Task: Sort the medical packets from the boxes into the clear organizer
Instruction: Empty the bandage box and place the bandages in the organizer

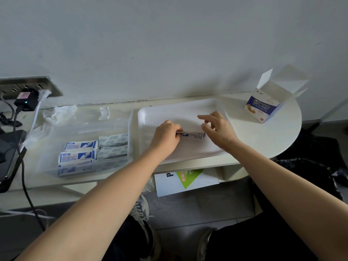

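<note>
Left hand point(167, 136) grips the left end of a small stack of packets point(192, 135); right hand point(218, 129) pinches the right end, index finger lifted, both just above the white tray point(180, 110) mid worktop point(263, 140). Clear organizer point(84, 127) sits just left of the tray, with sorted packet stacks point(81, 146) in its near compartments. Open blue-and-white box point(263, 106) stands at far right, crumpled plastic wrap point(58, 113) behind the organizer, socket panel point(28, 85) with plugs far left.
</note>
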The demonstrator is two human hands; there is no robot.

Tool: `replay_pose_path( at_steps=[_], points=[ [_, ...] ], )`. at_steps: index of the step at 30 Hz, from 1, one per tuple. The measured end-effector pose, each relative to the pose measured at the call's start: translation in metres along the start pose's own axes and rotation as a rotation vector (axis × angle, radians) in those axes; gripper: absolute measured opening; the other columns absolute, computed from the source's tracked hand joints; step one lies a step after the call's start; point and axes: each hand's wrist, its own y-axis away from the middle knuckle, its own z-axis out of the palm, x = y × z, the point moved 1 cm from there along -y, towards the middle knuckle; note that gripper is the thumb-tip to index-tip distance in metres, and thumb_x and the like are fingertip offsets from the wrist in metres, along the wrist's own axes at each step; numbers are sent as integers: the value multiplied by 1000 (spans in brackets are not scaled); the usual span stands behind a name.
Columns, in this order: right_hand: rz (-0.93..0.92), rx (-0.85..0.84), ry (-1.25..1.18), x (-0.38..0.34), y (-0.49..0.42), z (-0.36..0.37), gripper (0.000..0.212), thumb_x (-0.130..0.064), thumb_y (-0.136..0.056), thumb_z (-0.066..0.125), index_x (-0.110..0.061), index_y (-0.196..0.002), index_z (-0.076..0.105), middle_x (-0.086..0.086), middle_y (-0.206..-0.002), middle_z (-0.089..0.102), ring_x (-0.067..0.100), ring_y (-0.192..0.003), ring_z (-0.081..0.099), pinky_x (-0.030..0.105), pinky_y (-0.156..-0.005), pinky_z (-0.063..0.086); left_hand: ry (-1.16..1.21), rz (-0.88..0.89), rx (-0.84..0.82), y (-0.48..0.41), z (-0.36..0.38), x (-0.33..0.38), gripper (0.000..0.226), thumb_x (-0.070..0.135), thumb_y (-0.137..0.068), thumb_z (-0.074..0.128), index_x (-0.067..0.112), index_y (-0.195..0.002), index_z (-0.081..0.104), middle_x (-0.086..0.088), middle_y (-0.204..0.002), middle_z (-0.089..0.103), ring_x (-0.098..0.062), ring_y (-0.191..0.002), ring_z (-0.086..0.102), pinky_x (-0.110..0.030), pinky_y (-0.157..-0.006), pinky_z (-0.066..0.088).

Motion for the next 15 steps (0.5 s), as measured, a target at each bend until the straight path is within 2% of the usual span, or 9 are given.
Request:
replay_pose_path(
  at_steps=[2,5,9,11,15],
  points=[
    [-67,7,-7,-1,2,-2,36,-29,-88,59,-27,-125,60,-6,-104,51,10,-78,50,20,-69,39,-3,-12,2,0,1,0,25,13,-91,53,17,-111,69,-11,-102,57,-30,-93,58,-25,-73,34],
    [-138,-78,-2,3,4,3,29,-23,-80,72,-22,-108,66,-6,-93,57,9,-67,52,17,-64,41,4,-23,-1,0,3,0,26,13,-91,53,17,-113,67,-11,-104,56,-30,-93,58,-25,-74,35],
    [-100,-34,-12,4,3,8,10,-5,-79,68,-12,-85,71,-15,-68,55,-1,-60,52,10,-58,35,30,-33,-13,-1,4,2,23,17,-91,54,16,-111,67,-11,-104,56,-29,-93,58,-24,-71,34],
    [-75,-28,-58,0,3,7,10,-4,-79,67,-11,-84,72,-17,-65,55,-5,-61,52,7,-57,37,31,-28,-23,-1,3,4,24,19,-92,54,15,-114,65,-11,-106,57,-29,-94,57,-24,-71,34],
    [-48,-52,-86,-4,5,4,11,-3,-81,66,-10,-87,73,-15,-66,58,-3,-59,53,7,-57,37,35,-24,-38,1,3,4,24,17,-93,53,14,-114,64,-12,-107,56,-30,-94,56,-25,-72,35]
  ],
)
